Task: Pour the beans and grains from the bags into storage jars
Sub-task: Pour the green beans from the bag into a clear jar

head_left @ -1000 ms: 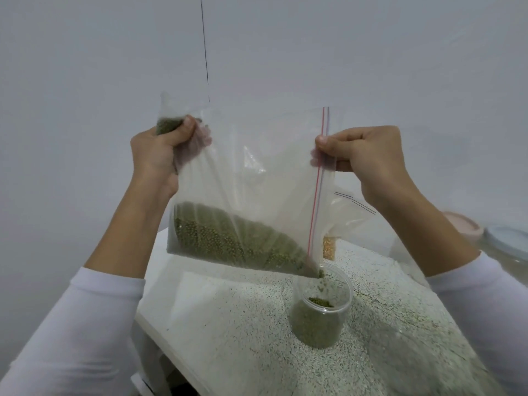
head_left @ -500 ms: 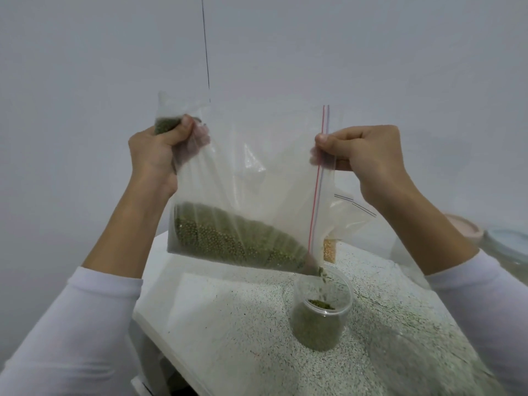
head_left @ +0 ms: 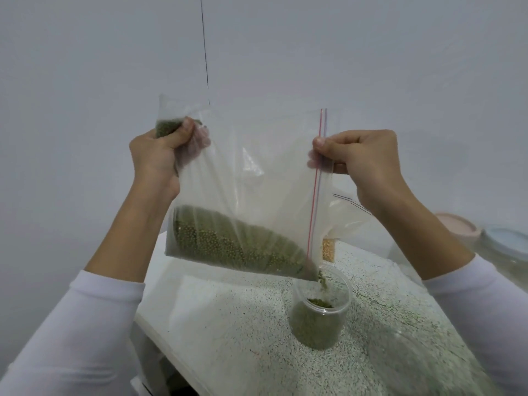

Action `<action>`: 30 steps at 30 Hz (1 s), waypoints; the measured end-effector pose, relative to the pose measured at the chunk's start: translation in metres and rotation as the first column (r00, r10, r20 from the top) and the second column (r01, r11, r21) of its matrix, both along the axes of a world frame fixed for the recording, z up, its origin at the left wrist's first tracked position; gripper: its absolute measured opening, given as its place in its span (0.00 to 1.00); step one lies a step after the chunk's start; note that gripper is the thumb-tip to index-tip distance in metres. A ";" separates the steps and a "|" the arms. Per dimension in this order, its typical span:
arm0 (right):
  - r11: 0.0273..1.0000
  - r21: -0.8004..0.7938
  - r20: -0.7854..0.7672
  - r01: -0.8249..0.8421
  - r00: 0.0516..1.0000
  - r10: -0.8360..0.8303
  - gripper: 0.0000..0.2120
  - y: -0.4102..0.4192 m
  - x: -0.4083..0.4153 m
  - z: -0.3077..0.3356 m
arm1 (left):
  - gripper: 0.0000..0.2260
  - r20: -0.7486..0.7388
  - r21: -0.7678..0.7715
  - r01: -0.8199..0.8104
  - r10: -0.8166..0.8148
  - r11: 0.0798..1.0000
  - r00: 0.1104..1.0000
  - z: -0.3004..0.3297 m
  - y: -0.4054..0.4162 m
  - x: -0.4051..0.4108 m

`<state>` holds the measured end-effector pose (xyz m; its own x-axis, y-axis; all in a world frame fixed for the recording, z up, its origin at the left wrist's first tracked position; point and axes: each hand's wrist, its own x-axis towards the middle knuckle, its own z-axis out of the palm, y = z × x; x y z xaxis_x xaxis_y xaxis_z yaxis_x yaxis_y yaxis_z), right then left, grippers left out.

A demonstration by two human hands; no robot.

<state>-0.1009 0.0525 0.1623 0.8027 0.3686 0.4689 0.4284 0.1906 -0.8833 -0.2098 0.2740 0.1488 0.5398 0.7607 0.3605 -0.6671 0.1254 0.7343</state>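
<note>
Plain grey-white wall [head_left: 371, 52], thin dark vertical line [head_left: 204, 52]; speckled tabletop [head_left: 228, 324]

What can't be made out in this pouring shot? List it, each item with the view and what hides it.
- Head view: the left hand covers the bag corner it grips.
- Head view: the second bag of yellowish grains is mostly behind the held bag and the right hand.
- Head view: the pink lid and blue-lidded jar are blurred; contents unreadable.
- Head view: the clear jar's base detail is blurred.
</note>
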 end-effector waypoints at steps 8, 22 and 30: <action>1.000 -0.023 -0.011 -0.004 1.000 0.004 0.06 -0.001 -0.001 -0.002 | 0.07 -0.021 -0.011 0.000 0.000 1.000 1.000 0.000 -0.001 0.000; 1.000 -0.027 -0.017 -0.006 1.000 0.006 0.07 0.000 0.001 0.002 | 0.09 -0.065 0.036 -0.005 0.007 0.999 0.998 0.003 -0.003 -0.005; 0.998 -0.056 -0.008 -0.010 1.000 0.009 0.06 0.000 -0.001 0.001 | 0.05 -0.094 0.088 -0.016 0.024 0.996 0.995 0.008 -0.010 -0.005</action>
<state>-0.1015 0.0528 0.1630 0.8027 0.4015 0.4409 0.4197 0.1449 -0.8960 -0.2145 0.2642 0.1568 0.5594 0.7399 0.3735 -0.5959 0.0458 0.8018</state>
